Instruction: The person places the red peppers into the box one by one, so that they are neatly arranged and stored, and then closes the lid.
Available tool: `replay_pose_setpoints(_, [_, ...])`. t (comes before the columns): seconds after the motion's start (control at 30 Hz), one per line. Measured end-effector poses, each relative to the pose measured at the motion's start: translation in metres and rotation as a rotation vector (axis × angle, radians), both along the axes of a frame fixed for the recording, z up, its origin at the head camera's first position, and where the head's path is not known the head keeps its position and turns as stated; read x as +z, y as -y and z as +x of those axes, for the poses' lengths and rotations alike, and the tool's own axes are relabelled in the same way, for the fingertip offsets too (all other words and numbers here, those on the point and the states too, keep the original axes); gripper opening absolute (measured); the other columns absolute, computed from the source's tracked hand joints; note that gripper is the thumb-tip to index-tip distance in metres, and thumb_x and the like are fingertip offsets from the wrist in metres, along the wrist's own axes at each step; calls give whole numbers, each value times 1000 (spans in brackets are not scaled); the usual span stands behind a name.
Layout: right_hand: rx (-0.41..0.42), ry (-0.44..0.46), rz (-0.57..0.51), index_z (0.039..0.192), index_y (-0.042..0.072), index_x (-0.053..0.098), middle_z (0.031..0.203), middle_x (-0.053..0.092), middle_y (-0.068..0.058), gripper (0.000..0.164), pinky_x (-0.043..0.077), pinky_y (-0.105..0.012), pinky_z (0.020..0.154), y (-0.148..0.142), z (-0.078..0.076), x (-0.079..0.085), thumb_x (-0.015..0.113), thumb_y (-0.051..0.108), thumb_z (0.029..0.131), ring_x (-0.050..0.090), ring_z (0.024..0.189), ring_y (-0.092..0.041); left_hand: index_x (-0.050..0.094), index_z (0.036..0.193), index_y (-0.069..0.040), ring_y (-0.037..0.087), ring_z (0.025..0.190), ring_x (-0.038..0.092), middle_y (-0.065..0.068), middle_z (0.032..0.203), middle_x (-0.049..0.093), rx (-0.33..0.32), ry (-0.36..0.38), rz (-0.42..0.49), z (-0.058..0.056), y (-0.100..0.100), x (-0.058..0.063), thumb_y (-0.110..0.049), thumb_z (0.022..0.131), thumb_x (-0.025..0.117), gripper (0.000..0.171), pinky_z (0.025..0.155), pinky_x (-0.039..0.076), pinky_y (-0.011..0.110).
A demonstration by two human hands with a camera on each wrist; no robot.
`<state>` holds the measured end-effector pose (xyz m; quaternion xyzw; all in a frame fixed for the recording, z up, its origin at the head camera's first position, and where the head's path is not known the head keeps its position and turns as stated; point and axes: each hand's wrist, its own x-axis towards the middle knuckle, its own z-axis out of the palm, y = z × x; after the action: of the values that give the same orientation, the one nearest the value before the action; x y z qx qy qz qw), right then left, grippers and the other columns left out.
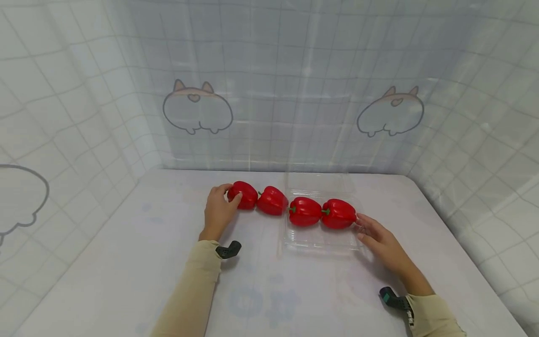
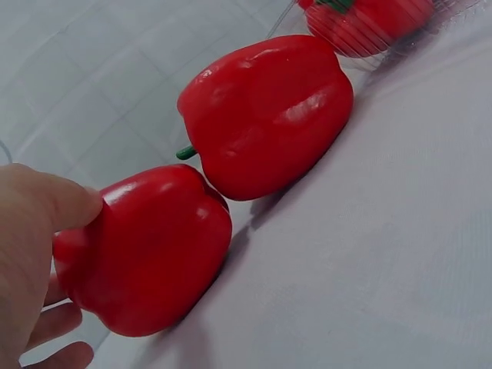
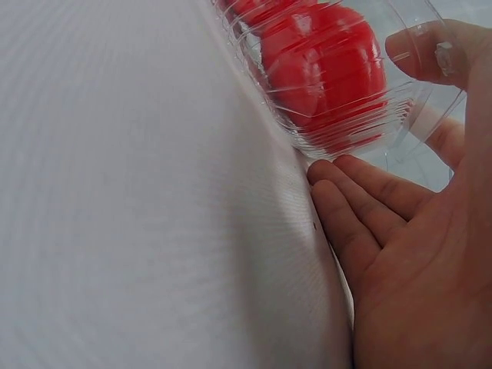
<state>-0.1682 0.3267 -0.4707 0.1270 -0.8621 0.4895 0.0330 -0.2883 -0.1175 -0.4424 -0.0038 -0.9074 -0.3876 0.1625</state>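
Four red bell peppers would be several, standing in a rough row across the white table. My left hand holds the leftmost bell pepper between thumb and fingers; it rests low at the table surface. Right beside it lies a second bell pepper, its green stem pointing left. Two more, a third bell pepper and a fourth bell pepper, lie inside a clear plastic container. At the container's right side, my right hand touches the wall with fairly straight fingers.
The container's clear lid stands raised at the back. A white gridded curtain with cartoon prints surrounds the white table at the back and sides. Small dark cameras are worn on both wrists.
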Motion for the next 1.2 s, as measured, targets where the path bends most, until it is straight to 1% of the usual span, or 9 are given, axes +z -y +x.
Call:
replay_pose_setpoints(0.1, [2,-4,5,155,13,36,152,44,-19,58,41,-14,94,0,0,0,58,21,103,45,137,-39,54,138,-7,32,121,51,14,130,55,-17,18,45,-1,1,-2,-30,94,69,52,96,51,50])
replay_pose_setpoints(0.27, [-5,-5,11,156,14,36,152,44,-18,58,40,-14,95,0,0,0,58,21,103,44,137,-38,49,143,-7,32,124,49,15,134,52,-65,55,129,-3,3,-4,-29,94,68,57,99,50,48])
replay_pose_setpoints(0.37, [-9,0,12,156,15,36,152,44,-18,58,41,-14,94,0,1,0,58,21,102,44,137,-38,49,144,-7,32,125,48,15,135,51,-74,79,161,-3,3,-4,-29,95,68,57,99,50,48])
replay_pose_setpoints(0.53, [-9,3,6,156,16,36,152,45,-17,58,42,-15,95,1,0,-1,58,22,103,45,137,-37,48,144,-8,31,126,46,14,136,49,-57,115,174,-3,2,-5,-29,94,68,57,99,50,47])
replay_pose_setpoints(0.7, [-3,-3,-12,155,13,36,151,46,-18,57,41,-13,94,1,0,0,58,21,103,46,136,-37,45,144,-9,32,129,43,14,140,46,-39,148,191,-4,2,-7,-31,93,70,61,97,51,48])
replay_pose_setpoints(0.87, [-2,-13,-10,155,11,37,148,48,-20,57,43,-15,94,2,1,1,57,21,103,47,135,-39,39,144,-6,35,136,39,16,146,43,-50,189,232,-4,5,-5,-30,92,72,66,103,47,50])
replay_pose_setpoints(0.97, [-3,-10,-13,155,9,36,147,50,-21,57,44,-16,93,2,1,1,58,20,103,49,133,-40,35,143,-8,36,139,36,17,150,40,-59,230,250,-2,7,-4,-29,92,72,67,105,44,51])
replay_pose_setpoints(1.1, [-10,-3,-11,154,9,37,145,51,-20,57,45,-15,92,2,0,-1,58,20,102,50,132,-39,30,145,-9,37,140,35,19,152,37,-83,270,266,0,8,-5,-31,92,71,70,107,43,52])
replay_pose_setpoints(1.2, [-18,-4,-6,154,10,37,145,51,-19,57,45,-15,92,1,0,-3,59,20,102,51,131,-38,28,146,-10,36,139,36,18,151,38,-97,280,283,0,10,-6,-32,92,71,72,106,43,52])
